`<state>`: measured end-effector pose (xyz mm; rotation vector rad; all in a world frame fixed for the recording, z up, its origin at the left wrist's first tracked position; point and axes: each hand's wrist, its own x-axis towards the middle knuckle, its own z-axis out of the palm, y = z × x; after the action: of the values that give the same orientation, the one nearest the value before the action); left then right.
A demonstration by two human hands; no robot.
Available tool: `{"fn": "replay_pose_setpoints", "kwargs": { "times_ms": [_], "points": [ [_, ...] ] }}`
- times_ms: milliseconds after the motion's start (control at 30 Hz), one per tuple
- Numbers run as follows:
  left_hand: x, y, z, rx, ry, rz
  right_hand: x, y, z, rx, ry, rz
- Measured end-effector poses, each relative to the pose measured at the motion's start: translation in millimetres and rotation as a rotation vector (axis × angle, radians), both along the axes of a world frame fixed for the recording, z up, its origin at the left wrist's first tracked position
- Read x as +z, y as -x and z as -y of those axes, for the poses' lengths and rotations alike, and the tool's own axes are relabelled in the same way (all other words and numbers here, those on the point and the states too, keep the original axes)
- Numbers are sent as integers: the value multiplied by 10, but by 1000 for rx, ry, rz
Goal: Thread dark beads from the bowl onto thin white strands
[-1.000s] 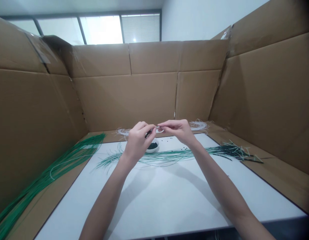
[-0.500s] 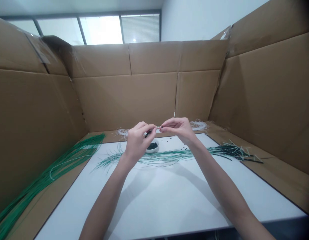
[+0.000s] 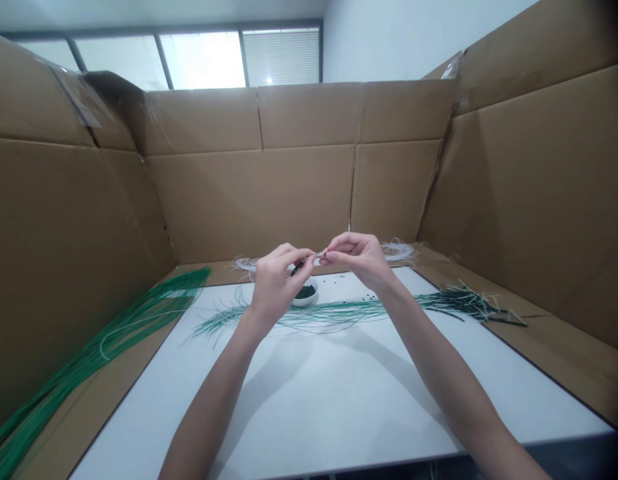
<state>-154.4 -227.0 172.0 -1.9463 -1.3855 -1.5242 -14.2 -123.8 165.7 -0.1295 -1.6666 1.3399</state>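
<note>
My left hand (image 3: 279, 277) is closed in a pinch on a thin strand of dark beads (image 3: 297, 267), part of which shows beneath its fingers. Just to the right, my right hand (image 3: 359, 259) pinches a small dark bead (image 3: 325, 255) between thumb and forefinger. The fingertips of both hands nearly meet, with a short pale tip of the strand between them. Below and behind the hands stands a small white bowl (image 3: 313, 300) of dark beads (image 3: 305, 292). Its upper left part is hidden by my left hand.
Green wires (image 3: 333, 312) lie across the white board (image 3: 309, 400), their beaded ends (image 3: 459, 301) at the right. More green wires (image 3: 89, 353) lie along the left. White strands (image 3: 399, 251) lie at the back. Loose beads (image 3: 369, 296) dot the board. Cardboard walls (image 3: 249, 193) enclose three sides.
My right hand has risen very slightly, and its fingertips have shifted a little to the right. The left hand has stayed nearly still, keeping its pinch.
</note>
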Motion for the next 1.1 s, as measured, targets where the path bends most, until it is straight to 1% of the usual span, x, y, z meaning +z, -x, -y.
{"fn": "replay_pose_setpoints", "kwargs": {
  "times_ms": [167,300,1100],
  "points": [
    [3,-1,6,-21,10,-2,13,-1,13,2,19,-17],
    [0,0,2,-31,12,1,9,-12,14,13,-1,-10],
    [-9,3,-1,-25,-3,-33,0,-16,-1,-3,-31,10]
  ]
}}
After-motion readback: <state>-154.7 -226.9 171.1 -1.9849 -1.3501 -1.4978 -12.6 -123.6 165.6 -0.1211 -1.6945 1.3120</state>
